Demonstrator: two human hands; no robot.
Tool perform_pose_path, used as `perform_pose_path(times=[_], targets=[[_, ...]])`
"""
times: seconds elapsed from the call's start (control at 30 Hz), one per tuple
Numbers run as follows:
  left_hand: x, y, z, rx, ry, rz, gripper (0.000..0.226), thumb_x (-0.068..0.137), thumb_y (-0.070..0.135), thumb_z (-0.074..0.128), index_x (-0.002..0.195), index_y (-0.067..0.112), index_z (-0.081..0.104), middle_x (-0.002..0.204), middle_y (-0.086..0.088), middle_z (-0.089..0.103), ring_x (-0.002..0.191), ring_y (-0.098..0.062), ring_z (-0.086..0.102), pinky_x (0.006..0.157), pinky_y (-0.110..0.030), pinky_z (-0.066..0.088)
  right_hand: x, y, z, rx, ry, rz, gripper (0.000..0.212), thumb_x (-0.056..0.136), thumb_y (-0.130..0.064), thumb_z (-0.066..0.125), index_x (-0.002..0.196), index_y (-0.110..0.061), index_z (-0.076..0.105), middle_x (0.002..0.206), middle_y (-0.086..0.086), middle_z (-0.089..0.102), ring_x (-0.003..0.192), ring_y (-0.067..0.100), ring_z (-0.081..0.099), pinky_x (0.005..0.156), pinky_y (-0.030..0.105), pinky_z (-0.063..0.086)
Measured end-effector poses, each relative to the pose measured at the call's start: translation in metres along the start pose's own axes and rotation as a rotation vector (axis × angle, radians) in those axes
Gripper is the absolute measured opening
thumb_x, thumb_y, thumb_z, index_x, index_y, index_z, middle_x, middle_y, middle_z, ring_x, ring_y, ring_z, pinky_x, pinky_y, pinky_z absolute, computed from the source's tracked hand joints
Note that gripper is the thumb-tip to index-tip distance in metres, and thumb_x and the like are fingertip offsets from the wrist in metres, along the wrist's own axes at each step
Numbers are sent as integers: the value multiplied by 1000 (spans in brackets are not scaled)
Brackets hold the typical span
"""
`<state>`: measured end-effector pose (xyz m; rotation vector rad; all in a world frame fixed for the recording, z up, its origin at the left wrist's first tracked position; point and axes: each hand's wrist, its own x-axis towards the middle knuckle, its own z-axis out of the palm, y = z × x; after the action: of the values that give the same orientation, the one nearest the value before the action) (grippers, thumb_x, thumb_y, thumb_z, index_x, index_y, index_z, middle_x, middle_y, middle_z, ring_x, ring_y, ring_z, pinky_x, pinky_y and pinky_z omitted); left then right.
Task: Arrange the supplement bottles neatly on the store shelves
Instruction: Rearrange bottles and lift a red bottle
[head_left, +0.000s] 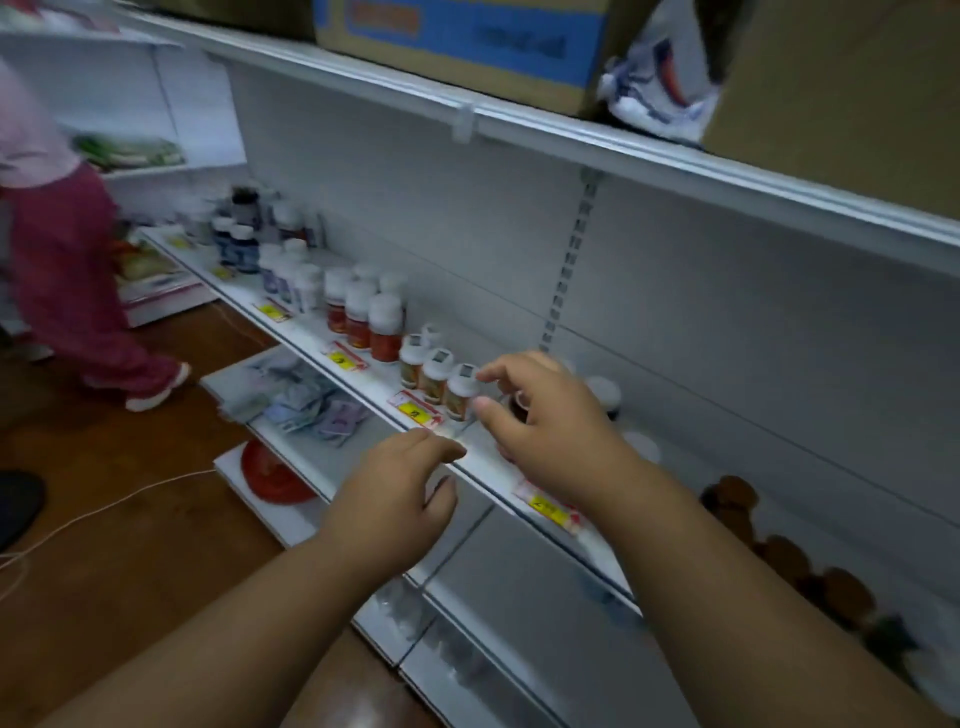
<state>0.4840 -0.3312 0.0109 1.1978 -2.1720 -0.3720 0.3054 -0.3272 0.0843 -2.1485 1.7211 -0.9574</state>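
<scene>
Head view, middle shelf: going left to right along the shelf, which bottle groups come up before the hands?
Dark blue-labelled bottles → white bottles with pale labels → white-capped bottles with red labels → small white-capped bottles with orange-green labels → right hand, its fingertips at the last small bottle.

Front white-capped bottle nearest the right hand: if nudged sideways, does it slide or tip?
Probably slides: the front white-capped bottle looks squat, with a wide cap, on a smooth white shelf. Pushed left, it would likely bump its neighbour bottle, which stands very close. Likely light, rigid plastic; its fill cannot be seen. The right hand is beside it.
</scene>
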Motion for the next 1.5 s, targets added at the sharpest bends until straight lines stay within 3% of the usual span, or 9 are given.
perform_pose_path(times=[0.07, 0.2, 0.3, 0.57, 0.9, 1.07, 1.17, 1.27, 1.5], targets=[[-6, -45, -38, 55, 35, -41, 27, 87, 26, 61, 114, 27, 64, 105, 10, 63, 101, -9, 55, 83, -24, 42, 27, -37, 36, 39, -13, -51, 19, 88, -35, 63, 107, -32, 62, 101, -17, 49, 86, -6, 51, 75, 11, 40], [-13, -119, -107, 125, 96, -144, 25, 88, 30, 57, 113, 29, 63, 103, 13, 62, 97, -8, 55, 83, -27, 45, 79, -105, 96, 54, -57, -142, 24, 87, -32, 64, 110, -25, 64, 108, -10, 55, 101, 7, 55, 89, 29, 46], [-11, -160, -136, 145, 109, -180, 25, 87, 30, 58, 111, 30, 64, 95, 18, 58, 92, -4, 52, 79, -23, 42, 111, -135, 129, 67, -68, -148, 24, 87, -32, 65, 109, -25, 64, 108, -7, 56, 101, 10, 55, 89, 31, 47], [49, -262, -156, 105, 148, -226, 25, 89, 34, 56, 113, 33, 61, 103, 16, 61, 96, -2, 51, 81, -25, 46, 217, -138, 206, 78, -113, -168, 20, 83, -44, 60, 103, -39, 60, 101, -18, 52, 92, 0, 52, 80, 25, 47], [137, -409, -232, 129, 232, -353, 28, 90, 32, 56, 117, 29, 61, 106, 15, 60, 98, -3, 52, 82, -25, 45, 400, -182, 327, 183, -216, -228, 17, 87, -40, 60, 102, -33, 61, 101, -14, 54, 91, 2, 55, 80, 30, 51], [176, -494, -247, 114, 176, -304, 28, 88, 32, 57, 115, 29, 62, 106, 16, 60, 98, -3, 53, 81, -23, 44, 466, -193, 383, 216, -116, -138, 5, 87, -35, 59, 92, -37, 58, 93, -15, 57, 85, 0, 57, 74, 28, 51], [212, -545, -260, 101, 98, -249, 27, 88, 34, 56, 115, 32, 61, 106, 17, 60, 97, -3, 53, 81, -24, 47, 500, -189, 401, 233, -50, 37, 4, 88, -37, 59, 87, -34, 62, 84, -13, 66, 79, 1, 62, 71, 31, 54], [258, -574, -265, 38, 52, -157, 29, 89, 34, 54, 117, 30, 61, 109, 15, 61, 99, -5, 54, 84, -29, 50, 524, -179, 404, 252, 53, 191, 5, 89, -36, 61, 84, -34, 63, 77, -17, 66, 72, -4, 62, 62, 20, 49], [334, -598, -242, -74, -21, 24, 23, 86, 19, 66, 109, 18, 67, 99, 2, 65, 89, -15, 59, 70, -20, 37, 588, -119, 379, -87, 198, 388, 8, 86, -36, 63, 88, -41, 57, 88, -21, 55, 77, 0, 55, 63, 18, 40]])
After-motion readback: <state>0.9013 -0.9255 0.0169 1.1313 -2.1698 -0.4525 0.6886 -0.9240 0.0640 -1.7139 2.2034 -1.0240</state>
